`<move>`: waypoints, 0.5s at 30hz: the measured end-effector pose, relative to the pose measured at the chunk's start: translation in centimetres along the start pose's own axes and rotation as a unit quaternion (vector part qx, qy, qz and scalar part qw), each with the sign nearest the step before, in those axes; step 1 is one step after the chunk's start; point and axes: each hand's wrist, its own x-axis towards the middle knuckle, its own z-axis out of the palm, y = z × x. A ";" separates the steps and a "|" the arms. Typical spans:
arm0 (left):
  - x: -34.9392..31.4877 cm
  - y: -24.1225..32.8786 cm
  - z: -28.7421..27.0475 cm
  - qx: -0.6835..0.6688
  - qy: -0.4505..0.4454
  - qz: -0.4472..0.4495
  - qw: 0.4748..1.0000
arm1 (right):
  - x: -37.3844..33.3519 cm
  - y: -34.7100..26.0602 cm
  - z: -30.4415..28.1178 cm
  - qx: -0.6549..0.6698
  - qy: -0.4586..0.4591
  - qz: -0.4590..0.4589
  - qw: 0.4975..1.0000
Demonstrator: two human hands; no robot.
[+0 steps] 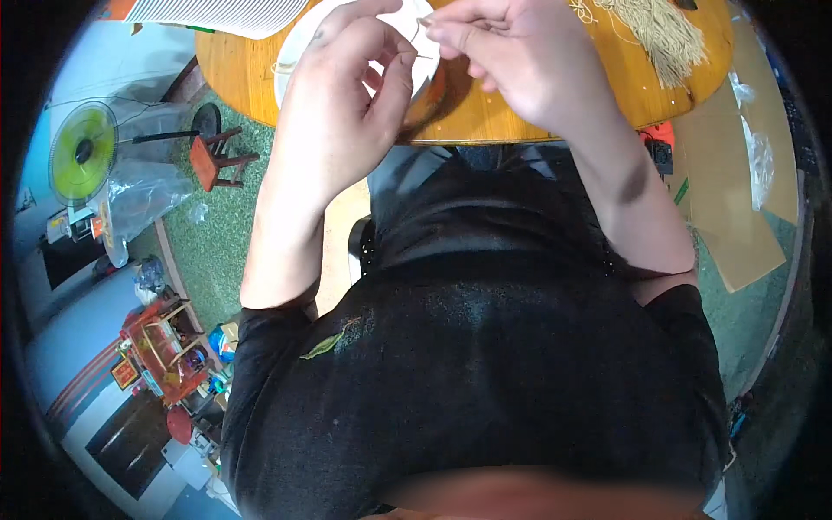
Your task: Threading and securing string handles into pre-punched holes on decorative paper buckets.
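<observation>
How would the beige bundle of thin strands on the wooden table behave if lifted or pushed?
The beige bundle of thin strands probably sags when lifted, as its loose ends splay. Pushed, it likely spreads rather than rolls, since it lies fanned out.

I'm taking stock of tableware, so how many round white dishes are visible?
1: a round white dish on the glossy orange-brown wooden table, partly hidden behind the bare left hand. Others may be hidden.
</observation>
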 end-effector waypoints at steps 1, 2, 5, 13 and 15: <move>-0.2 0.1 0.0 -0.019 0.001 -0.016 1.000 | 0.0 0.0 0.1 0.000 -0.003 -0.001 1.000; -0.3 0.1 0.1 -0.020 0.002 -0.016 1.000 | 0.0 0.1 0.0 -0.043 -0.021 -0.042 0.998; -0.6 0.1 0.0 -0.122 -0.036 -0.090 0.988 | 0.2 0.2 -0.1 -0.126 -0.049 -0.106 0.985; -0.7 0.6 0.2 -0.091 -0.044 -0.119 0.988 | -0.5 0.2 0.3 -0.065 -0.064 -0.092 0.992; -0.6 0.6 0.4 -0.084 -0.037 -0.111 0.990 | -0.5 0.1 0.4 -0.092 -0.061 -0.087 0.990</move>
